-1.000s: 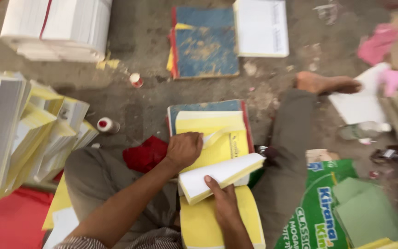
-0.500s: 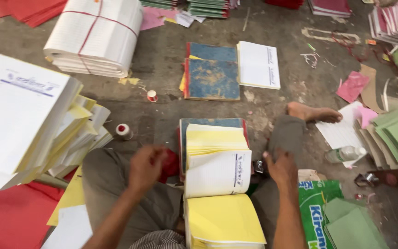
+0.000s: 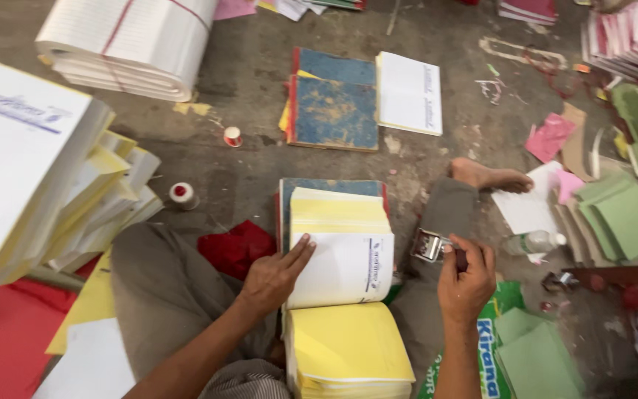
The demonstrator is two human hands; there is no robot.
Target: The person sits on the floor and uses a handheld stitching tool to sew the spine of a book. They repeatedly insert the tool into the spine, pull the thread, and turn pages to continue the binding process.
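With the folded white paper sheaf (image 3: 341,267) laid on the yellow stack and pinned flat by the open left hand (image 3: 273,278), the right hand (image 3: 467,279) grips a small metal stapler (image 3: 428,245) beside it, fastening apparently not yet begun.

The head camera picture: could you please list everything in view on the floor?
paper pad: one, white top sheet, on yellow sheets between the knees
yellow stack: one, nearest the camera
blue boards: two, centre top
white booklet: one, right of the boards
tied bundle: one, white, top left
fanned stacks: white and yellow, left
red cloth: one, by the left knee
small pots: two, red-topped, left of centre
green sheets: several, right
plastic bottle: one, clear, right
left hand: flat on the pad
right hand: gripping a metal tool
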